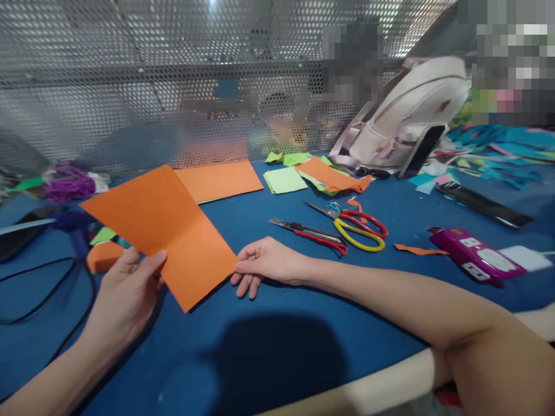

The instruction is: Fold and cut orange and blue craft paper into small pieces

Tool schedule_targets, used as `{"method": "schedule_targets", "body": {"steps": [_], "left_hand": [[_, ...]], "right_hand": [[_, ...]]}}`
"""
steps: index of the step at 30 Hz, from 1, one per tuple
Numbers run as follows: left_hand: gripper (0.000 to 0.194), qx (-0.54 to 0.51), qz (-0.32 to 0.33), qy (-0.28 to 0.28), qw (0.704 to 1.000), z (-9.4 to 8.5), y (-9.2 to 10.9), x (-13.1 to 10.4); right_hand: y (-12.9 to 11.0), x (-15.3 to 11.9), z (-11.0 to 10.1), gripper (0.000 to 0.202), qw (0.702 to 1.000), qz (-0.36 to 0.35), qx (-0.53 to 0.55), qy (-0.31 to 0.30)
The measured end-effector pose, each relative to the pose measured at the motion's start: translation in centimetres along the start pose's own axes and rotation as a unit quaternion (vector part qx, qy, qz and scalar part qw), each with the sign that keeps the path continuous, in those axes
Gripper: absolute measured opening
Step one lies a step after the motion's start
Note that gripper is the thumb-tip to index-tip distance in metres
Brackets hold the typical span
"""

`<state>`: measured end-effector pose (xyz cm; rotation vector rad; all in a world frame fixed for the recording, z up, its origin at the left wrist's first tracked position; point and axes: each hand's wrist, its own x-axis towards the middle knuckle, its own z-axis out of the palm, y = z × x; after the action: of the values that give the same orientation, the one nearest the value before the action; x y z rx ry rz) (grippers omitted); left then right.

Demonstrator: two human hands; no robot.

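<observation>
A sheet of orange paper [169, 231] is held up at a tilt over the blue table, with a faint bend across its middle. My left hand [132, 289] grips its near left edge, thumb on top and the other fingers underneath. At the sheet's right corner, my right hand [264, 266] pinches the paper between thumb and forefinger, its other fingers curled loosely below. Behind the sheet lies more orange paper [221, 180], partly covered by it. A red utility knife [314, 234] and scissors with red and yellow handles [358, 228] rest just beyond my right hand.
Light green paper squares [285, 180] and an orange scrap [333, 174] lie near the perforated metal panel [208, 110]. A pale backpack [411, 115] leans at the back right. Rightward are a purple case [474, 254] and a black phone [483, 203]; purple yarn [69, 182] and a glue gun [73, 225] are left.
</observation>
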<state>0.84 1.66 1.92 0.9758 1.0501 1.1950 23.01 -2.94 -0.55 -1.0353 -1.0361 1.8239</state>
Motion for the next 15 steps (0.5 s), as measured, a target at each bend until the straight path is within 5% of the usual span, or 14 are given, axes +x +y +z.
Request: {"method": "schedule_targets", "body": {"steps": [9,15], "left_hand": [[0.022,0.032,0.024,0.031,0.999,0.7,0.1,0.0],[0.018,0.061,0.107,0.017,0.992,0.2,-0.3,0.0]], "right_hand": [[-0.9,0.2,-0.4,0.018,0.998,0.063,0.000,0.005],[-1.7,-0.1,-0.4,0.015,0.997,0.068,0.003,0.021]]}}
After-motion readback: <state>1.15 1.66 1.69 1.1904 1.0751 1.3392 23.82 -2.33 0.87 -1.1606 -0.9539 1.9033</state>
